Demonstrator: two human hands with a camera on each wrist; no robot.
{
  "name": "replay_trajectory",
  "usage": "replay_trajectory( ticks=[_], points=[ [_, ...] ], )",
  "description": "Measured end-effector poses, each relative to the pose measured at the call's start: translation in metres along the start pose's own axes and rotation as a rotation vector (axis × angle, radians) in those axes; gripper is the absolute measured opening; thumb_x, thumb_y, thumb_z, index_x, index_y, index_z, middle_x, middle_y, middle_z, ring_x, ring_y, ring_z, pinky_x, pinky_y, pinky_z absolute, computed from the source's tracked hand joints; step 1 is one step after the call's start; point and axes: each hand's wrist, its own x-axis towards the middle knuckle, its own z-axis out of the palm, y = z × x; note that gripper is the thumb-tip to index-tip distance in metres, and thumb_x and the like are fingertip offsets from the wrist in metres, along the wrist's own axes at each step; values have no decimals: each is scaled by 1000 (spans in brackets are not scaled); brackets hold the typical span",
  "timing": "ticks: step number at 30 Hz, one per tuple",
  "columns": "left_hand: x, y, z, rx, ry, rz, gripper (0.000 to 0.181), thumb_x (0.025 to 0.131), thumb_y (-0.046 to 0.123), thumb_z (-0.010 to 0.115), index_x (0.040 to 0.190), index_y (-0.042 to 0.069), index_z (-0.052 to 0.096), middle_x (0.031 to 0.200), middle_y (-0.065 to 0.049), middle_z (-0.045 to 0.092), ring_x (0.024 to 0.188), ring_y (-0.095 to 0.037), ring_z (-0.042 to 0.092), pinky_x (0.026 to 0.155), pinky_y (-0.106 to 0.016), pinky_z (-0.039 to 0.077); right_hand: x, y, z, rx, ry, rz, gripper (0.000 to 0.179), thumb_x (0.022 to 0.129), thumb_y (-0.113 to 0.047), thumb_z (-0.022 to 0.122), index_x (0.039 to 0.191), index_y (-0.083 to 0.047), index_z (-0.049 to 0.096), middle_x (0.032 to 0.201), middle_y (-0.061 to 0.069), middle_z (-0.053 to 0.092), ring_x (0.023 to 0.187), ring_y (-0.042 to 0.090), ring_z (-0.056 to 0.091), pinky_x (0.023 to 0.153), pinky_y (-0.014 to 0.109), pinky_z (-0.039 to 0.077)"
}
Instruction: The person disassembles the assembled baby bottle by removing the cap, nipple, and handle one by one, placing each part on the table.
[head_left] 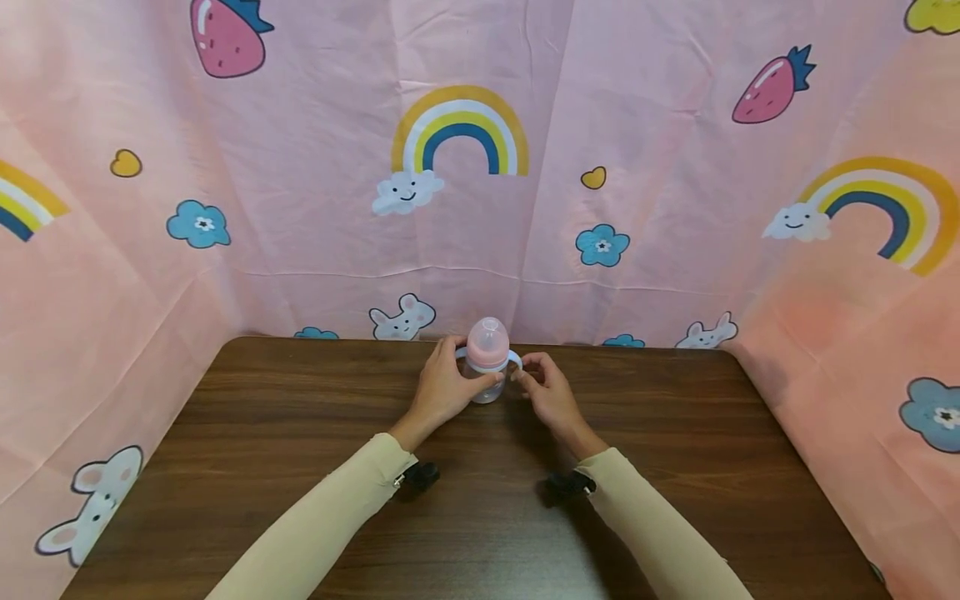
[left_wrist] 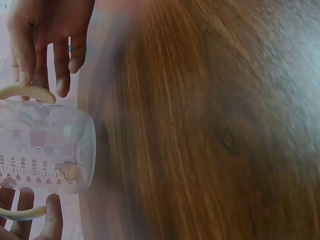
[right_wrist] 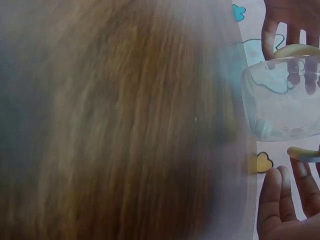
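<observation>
A clear baby bottle [head_left: 489, 354] with a pink domed top and two pale handles stands upright between the two hands, near the table's far edge. My left hand [head_left: 444, 385] grips its left side, thumb laid across the front and fingers at the left handle. With thumb and forefinger, my right hand [head_left: 549, 393] pinches the end of the right handle [head_left: 515, 358], its other fingers loosely extended. In the left wrist view, measuring marks run along the transparent bottle body [left_wrist: 47, 150]. The right wrist view shows the bottle's bare base end [right_wrist: 260, 102].
The brown wood-grain table [head_left: 480, 517] has a pink cloth backdrop [head_left: 322, 125] around its back and sides, printed with rainbows, strawberries and rabbits. Dark wrist-worn devices show at the left cuff [head_left: 422, 476] and right cuff [head_left: 567, 486].
</observation>
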Motion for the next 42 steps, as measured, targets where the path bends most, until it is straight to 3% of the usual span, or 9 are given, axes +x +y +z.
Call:
replay_trajectory(
  ticks=[19, 27, 42],
  points=[
    [0, 7, 11, -20, -27, 30, 75, 85, 38, 98, 140, 4, 60, 139, -17, 63, 133, -40, 60, 112, -57, 48, -4, 4, -16, -50, 29, 6, 17, 109, 2, 62, 126, 6, 61, 128, 28, 68, 113, 39, 67, 86, 48, 60],
    [0, 5, 13, -10, -30, 35, 75, 85, 37, 98, 141, 4, 60, 138, -16, 64, 133, -37, 60, 113, -56, 48, -4, 8, -18, -26, 24, 25, 18, 107, 4, 64, 125, 5, 62, 127, 28, 69, 113, 44, 67, 83, 35, 56],
    [-1, 3, 12, -4, -48, 42, 76, 86, 39, 97, 142, 5, 59, 140, -16, 62, 134, -37, 60, 114, -56, 47, -3, 8, -20, -39, 19, 2, 20, 106, 6, 65, 126, 6, 63, 124, 28, 69, 113, 43, 67, 82, 31, 54]
  ],
)
